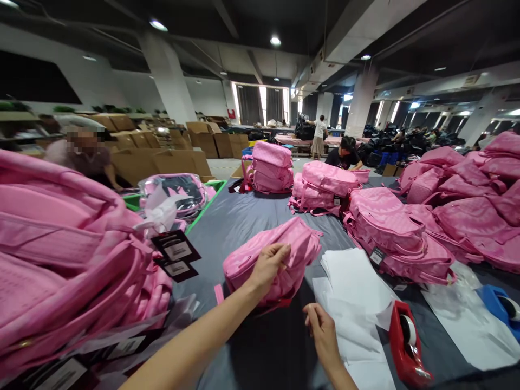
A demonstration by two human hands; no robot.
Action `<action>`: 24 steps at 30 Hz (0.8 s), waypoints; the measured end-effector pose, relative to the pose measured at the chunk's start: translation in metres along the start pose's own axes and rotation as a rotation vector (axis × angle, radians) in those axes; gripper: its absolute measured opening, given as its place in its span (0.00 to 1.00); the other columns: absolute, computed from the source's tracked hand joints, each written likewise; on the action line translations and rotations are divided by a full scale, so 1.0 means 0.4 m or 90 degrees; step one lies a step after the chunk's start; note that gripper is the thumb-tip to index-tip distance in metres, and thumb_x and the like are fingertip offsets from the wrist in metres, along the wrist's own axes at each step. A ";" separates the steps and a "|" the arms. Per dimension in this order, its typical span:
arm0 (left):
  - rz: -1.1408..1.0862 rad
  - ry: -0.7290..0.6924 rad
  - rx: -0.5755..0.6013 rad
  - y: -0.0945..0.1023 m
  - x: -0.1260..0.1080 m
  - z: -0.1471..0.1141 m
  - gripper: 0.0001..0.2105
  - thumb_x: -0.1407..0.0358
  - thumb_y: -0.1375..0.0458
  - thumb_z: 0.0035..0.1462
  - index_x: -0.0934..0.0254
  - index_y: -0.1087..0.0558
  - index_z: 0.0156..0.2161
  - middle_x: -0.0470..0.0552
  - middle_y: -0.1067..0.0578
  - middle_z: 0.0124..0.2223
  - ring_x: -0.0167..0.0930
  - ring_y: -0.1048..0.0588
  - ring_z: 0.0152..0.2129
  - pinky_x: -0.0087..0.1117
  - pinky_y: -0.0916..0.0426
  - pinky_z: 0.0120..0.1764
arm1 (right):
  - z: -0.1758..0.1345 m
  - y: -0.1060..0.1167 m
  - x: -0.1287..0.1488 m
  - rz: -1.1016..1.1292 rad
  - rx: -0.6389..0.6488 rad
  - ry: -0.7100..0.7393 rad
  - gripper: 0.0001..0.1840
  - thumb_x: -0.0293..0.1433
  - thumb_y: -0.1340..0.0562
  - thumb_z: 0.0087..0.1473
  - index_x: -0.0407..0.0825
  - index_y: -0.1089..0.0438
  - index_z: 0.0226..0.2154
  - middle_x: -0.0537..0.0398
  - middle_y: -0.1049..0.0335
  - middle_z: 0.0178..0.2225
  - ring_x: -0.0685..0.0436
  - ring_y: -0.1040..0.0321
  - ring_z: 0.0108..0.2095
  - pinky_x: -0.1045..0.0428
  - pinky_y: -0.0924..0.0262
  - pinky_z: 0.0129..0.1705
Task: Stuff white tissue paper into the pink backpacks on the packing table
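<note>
A small pink backpack (239, 262) lies on the dark cloth of the table in front of me. Across its upper side reaches my left hand (268, 268), fingers closed in a pinch on the bag; any small part between the fingertips is hidden. My right hand (323, 330) hovers just right of the bag, its fingers curled together with nothing visible in them. Beside that hand lies a stack of white paper sheets (353, 281). A red tape dispenser (408, 344) stands to the right of the sheets.
Large pink backpacks (52, 254) with black hang tags (176, 250) crowd the left. More pink bags (385, 216) are piled on the right, near a blue tape dispenser (501, 306). A green-edged bin (209, 206) holds wrapped bags. Co-workers (343, 154) are beyond the table.
</note>
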State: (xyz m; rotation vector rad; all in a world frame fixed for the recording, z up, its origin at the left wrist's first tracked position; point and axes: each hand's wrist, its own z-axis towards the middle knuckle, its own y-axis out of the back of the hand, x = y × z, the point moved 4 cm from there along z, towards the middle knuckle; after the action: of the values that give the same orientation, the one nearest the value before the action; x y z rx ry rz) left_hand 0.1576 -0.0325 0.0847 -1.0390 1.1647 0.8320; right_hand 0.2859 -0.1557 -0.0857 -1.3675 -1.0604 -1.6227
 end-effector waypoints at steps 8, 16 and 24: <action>-0.138 -0.065 -0.118 0.063 -0.139 0.120 0.25 0.47 0.27 0.33 0.64 0.31 0.25 0.39 0.34 0.19 0.21 0.38 0.15 0.23 0.42 0.20 | 0.038 0.002 0.022 -0.068 0.022 0.169 0.23 0.50 0.37 0.56 0.54 0.25 0.48 0.50 0.24 0.43 0.42 0.24 0.42 0.53 0.29 0.39; 0.213 -0.177 -0.002 0.150 -0.202 0.074 0.20 0.46 0.34 0.48 0.63 0.27 0.33 0.47 0.26 0.32 0.31 0.29 0.31 0.33 0.31 0.38 | 0.138 0.016 0.062 0.007 -0.020 0.144 0.34 0.55 0.34 0.51 0.53 0.31 0.54 0.46 0.26 0.54 0.36 0.28 0.53 0.48 0.30 0.49; 0.397 -0.213 -0.149 0.227 -0.138 -0.068 0.19 0.46 0.43 0.58 0.60 0.25 0.42 0.52 0.25 0.40 0.39 0.26 0.42 0.42 0.32 0.49 | 0.162 -0.025 0.291 -0.033 -0.033 0.151 0.29 0.54 0.29 0.43 0.53 0.27 0.41 0.51 0.23 0.35 0.40 0.26 0.32 0.48 0.27 0.35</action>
State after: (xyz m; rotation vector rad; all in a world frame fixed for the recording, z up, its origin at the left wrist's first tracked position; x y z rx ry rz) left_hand 0.0530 -0.0291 0.1180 -0.6768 1.1259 1.5985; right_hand 0.2832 -0.0958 0.0338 -1.1539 -0.9255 -1.8103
